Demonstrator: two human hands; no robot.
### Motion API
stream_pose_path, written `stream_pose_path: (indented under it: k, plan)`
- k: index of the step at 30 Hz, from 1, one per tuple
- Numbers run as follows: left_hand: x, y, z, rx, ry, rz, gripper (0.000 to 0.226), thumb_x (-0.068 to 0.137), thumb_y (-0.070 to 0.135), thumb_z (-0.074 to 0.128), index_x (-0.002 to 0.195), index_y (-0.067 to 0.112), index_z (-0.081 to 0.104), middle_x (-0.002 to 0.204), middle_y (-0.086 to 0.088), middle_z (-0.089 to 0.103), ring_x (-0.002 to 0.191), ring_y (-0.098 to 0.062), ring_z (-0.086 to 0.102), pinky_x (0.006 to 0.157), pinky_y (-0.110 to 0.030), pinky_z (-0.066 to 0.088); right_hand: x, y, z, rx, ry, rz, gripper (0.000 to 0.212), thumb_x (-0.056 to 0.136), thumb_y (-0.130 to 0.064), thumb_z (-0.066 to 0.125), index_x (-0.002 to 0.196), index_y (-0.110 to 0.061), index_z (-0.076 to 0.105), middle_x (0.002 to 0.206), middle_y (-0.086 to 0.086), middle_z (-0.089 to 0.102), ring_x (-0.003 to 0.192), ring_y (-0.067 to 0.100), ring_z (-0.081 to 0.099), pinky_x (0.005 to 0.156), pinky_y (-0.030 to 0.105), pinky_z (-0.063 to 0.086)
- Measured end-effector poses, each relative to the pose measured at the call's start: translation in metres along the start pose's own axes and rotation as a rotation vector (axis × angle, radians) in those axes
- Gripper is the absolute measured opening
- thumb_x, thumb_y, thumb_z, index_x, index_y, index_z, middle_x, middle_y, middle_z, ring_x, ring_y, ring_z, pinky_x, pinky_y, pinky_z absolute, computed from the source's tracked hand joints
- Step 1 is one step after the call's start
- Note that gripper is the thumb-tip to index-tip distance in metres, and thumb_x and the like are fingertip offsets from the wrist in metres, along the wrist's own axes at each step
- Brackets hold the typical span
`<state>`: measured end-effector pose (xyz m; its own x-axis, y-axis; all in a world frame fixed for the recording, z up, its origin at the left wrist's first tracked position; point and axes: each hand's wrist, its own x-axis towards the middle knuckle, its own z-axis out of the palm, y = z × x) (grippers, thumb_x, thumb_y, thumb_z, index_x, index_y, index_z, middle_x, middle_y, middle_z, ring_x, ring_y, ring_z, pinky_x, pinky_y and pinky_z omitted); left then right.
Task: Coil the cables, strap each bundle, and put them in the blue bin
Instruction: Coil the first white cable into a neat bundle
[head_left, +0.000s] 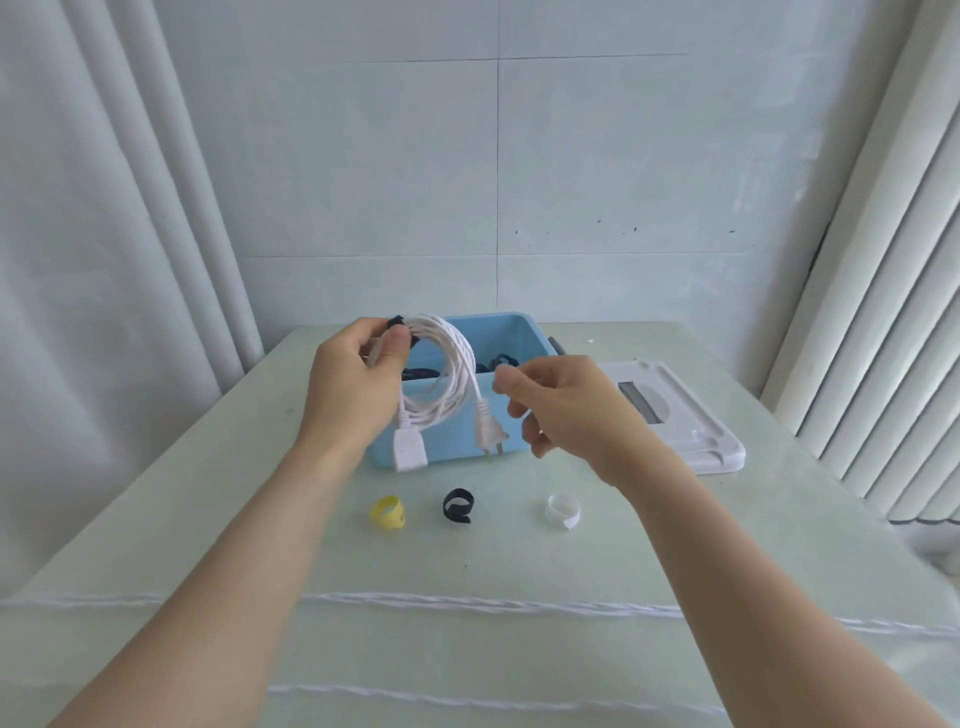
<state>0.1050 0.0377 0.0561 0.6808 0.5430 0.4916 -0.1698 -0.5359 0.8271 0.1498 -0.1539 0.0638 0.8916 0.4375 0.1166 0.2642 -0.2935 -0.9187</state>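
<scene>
Left hand (358, 387) holds the coiled white cable (441, 374) up over the blue bin (511, 332); thumb and fingers are curled round the top of the coil, right where a black strap (399, 328) wraps the loops. Gripping at the strap likely keeps the turns from slipping apart while the bundle hangs. The socket end (410, 452) and the plug (488, 434) dangle free in front of the bin's near wall.

Right hand (561, 402) is just beside the coil, apart from it, fingers loosely curled with thumb and forefinger near each other. Whether it pinches anything, I cannot tell; nothing is visible between the fingertips.

Judgement: the strap looks closed on this bundle, so the step in hand is lowering it into the bin. Dark items already lie inside the bin; probably bundles already done, though too hidden to confirm.

On the table (675, 545), in a row nearer the person: yellow strap (387, 512), a second black strap (458, 505), white strap (563, 511), each rolled into a ring, within easy reach. A white lid (691, 431) lies flat to the right of the bin, touching or nearly so. Another white cable (467, 603) stretches across the table's near side, uncoiled, so work remains.
</scene>
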Motion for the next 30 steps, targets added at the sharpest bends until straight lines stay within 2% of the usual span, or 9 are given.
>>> stream_pose_path:
  k: [5, 8, 12, 17, 21, 24, 26, 28, 30]
  plan:
    - [0.048, 0.022, -0.007, -0.153, 0.080, -0.202, 0.013, 0.099, 0.026, 0.058, 0.104, 0.015, 0.063, 0.083, -0.001, 0.067, 0.081, -0.027, 0.068, 0.075, -0.038, 0.059, 0.003, 0.000, -0.014, 0.039, 0.089, 0.006, 0.018, 0.096, -0.021, 0.061, 0.090, -0.008, 0.072, 0.067, -0.003, 0.062, 0.047, 0.011, 0.049, 0.048, 0.022, 0.046]
    - [0.071, 0.036, -0.010, -0.190, 0.099, -0.253, 0.014, 0.097, 0.020, 0.059, 0.089, 0.010, 0.063, 0.082, -0.005, 0.065, 0.076, -0.024, 0.064, 0.059, -0.032, 0.060, 0.003, 0.000, -0.018, 0.080, 0.064, 0.016, 0.017, 0.094, -0.021, 0.064, 0.088, -0.009, 0.074, 0.062, -0.006, 0.061, 0.045, 0.011, 0.047, 0.047, 0.020, 0.045]
    - [0.076, 0.031, 0.005, 0.076, 0.111, -0.126, 0.023, 0.085, 0.020, 0.073, 0.101, 0.013, 0.058, 0.095, -0.003, 0.064, 0.086, -0.024, 0.064, 0.075, -0.034, 0.055, 0.004, 0.002, -0.019, 0.101, 0.052, 0.014, 0.016, 0.093, -0.022, 0.065, 0.086, -0.011, 0.074, 0.060, -0.008, 0.062, 0.050, 0.012, 0.049, 0.051, 0.022, 0.046]
    - [0.063, -0.003, 0.019, 0.615, -0.388, -0.007, 0.012, 0.087, 0.022, 0.071, 0.089, 0.022, 0.060, 0.095, 0.000, 0.068, 0.085, -0.022, 0.061, 0.073, -0.029, 0.046, 0.004, 0.002, -0.019, 0.108, 0.025, 0.012, 0.015, 0.093, -0.021, 0.065, 0.088, -0.010, 0.074, 0.059, -0.008, 0.061, 0.050, 0.011, 0.049, 0.052, 0.021, 0.046]
    - [0.058, -0.010, 0.019, 0.739, -0.682, -0.088, 0.047, 0.102, 0.046, 0.043, 0.063, 0.021, 0.040, 0.061, 0.004, 0.038, 0.058, -0.018, 0.037, 0.056, -0.031, 0.029, 0.004, 0.003, -0.020, 0.091, 0.011, 0.007, 0.016, 0.093, -0.020, 0.064, 0.088, -0.009, 0.074, 0.059, -0.008, 0.062, 0.051, 0.011, 0.050, 0.051, 0.021, 0.046]
    - [0.052, -0.020, 0.014, 0.645, -0.561, 0.003, 0.041, 0.090, 0.061, 0.045, 0.066, 0.029, 0.053, 0.069, 0.013, 0.055, 0.071, -0.015, 0.054, 0.075, -0.034, 0.045, 0.004, 0.003, -0.021, 0.075, -0.003, -0.002, 0.016, 0.093, -0.021, 0.064, 0.089, -0.010, 0.074, 0.059, -0.009, 0.062, 0.051, 0.010, 0.050, 0.051, 0.020, 0.047]
    - [0.042, -0.025, 0.008, 0.501, -0.324, 0.159, 0.015, 0.092, 0.041, 0.054, 0.082, 0.034, 0.062, 0.092, 0.013, 0.067, 0.091, -0.014, 0.061, 0.089, -0.036, 0.047, 0.003, 0.003, -0.019, 0.042, -0.017, -0.015, 0.016, 0.093, -0.023, 0.064, 0.087, -0.011, 0.073, 0.059, -0.010, 0.062, 0.052, 0.010, 0.051, 0.052, 0.021, 0.047]
    - [0.020, -0.021, 0.002, 0.384, -0.124, 0.307, 0.011, 0.093, 0.014, 0.058, 0.089, 0.019, 0.066, 0.090, 0.003, 0.068, 0.084, -0.013, 0.059, 0.078, -0.022, 0.043, 0.003, 0.002, -0.016, -0.016, -0.027, -0.027, 0.017, 0.093, -0.025, 0.064, 0.086, -0.012, 0.073, 0.061, -0.011, 0.064, 0.053, 0.010, 0.053, 0.055, 0.022, 0.049]
    - [-0.006, -0.014, -0.004, 0.306, -0.078, 0.335, 0.012, 0.092, 0.006, 0.058, 0.086, 0.013, 0.066, 0.080, 0.003, 0.067, 0.071, -0.007, 0.056, 0.066, -0.011, 0.038, 0.002, 0.001, -0.010, -0.107, -0.059, -0.038, 0.018, 0.094, -0.028, 0.063, 0.087, -0.015, 0.071, 0.065, -0.010, 0.066, 0.053, 0.008, 0.054, 0.056, 0.021, 0.049]
